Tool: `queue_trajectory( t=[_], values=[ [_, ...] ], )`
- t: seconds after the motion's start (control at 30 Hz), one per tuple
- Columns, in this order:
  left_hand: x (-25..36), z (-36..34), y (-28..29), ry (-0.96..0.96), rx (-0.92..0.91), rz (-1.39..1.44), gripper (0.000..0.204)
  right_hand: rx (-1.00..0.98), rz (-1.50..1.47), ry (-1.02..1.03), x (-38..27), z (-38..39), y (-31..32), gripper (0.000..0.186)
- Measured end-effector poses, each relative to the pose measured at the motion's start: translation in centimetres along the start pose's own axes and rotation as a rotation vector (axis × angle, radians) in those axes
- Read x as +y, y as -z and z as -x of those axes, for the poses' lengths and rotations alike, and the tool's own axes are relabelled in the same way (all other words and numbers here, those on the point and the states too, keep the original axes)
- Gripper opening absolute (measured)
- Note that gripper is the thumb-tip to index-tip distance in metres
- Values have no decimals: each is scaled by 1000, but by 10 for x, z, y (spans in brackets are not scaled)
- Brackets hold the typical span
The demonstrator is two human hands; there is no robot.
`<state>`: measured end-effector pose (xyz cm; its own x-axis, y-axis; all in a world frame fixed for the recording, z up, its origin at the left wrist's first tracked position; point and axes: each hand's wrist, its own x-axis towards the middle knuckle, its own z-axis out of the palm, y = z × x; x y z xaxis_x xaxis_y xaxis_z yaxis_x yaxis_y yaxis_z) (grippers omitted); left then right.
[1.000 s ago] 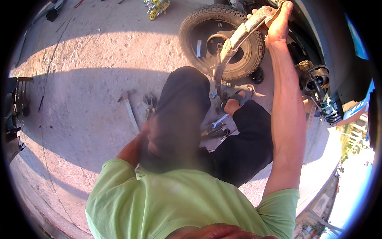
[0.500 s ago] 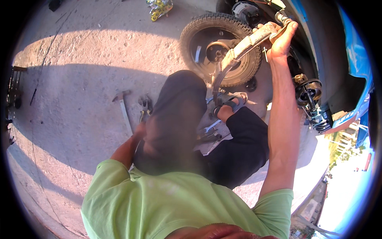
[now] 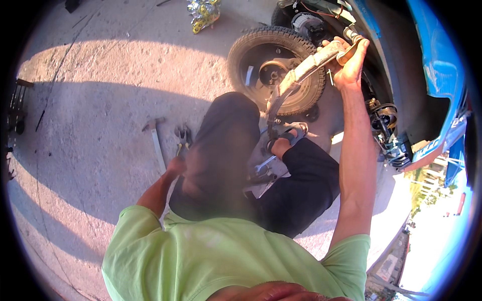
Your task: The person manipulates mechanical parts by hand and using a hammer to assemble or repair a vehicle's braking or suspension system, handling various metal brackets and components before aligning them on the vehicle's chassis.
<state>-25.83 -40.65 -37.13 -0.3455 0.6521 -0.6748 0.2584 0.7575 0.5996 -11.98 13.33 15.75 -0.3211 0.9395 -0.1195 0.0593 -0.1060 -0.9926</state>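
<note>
A long, dusty, curved metal bar that looks like a leaf spring (image 3: 311, 62) slants across a wheel (image 3: 236, 70) lying on its side. My right hand (image 3: 350, 70) cups its upper end, fingers behind the bar and thumb up on the right side. The bar's lower end comes down near my sandalled foot (image 3: 287, 143). Beside my left knee, my left hand (image 3: 176, 165) is low by the handles of a pair of pliers (image 3: 183, 138); its fingers are hard to make out. Left of the pliers a hammer (image 3: 157, 143) lies on the concrete.
Blue vehicle bodywork (image 3: 434, 65) overhangs on the right, with a hub assembly (image 3: 386, 123) beneath it. A spanner (image 3: 265, 163) and other tools lie between my legs. A shiny yellow-and-silver packet (image 3: 203, 15) is on the ground at the top. A dark slatted object (image 3: 19, 105) stands far left.
My right hand and the bar's upper end have sunk slightly in the picture. The view has shifted a little. My left hand stays by the pliers.
</note>
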Motion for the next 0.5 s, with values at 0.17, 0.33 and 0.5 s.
queue_trajectory(
  t=[0.17,0.33,0.5],
  values=[
    [73,50,59,119,2,166,33,58,79,6,1,22,0,81],
    [78,58,81,226,-140,351,47,218,429,57,22,99,0,66],
    [53,47,82,180,-186,508,36,-14,427,-291,80,188,36,50]
  ],
)
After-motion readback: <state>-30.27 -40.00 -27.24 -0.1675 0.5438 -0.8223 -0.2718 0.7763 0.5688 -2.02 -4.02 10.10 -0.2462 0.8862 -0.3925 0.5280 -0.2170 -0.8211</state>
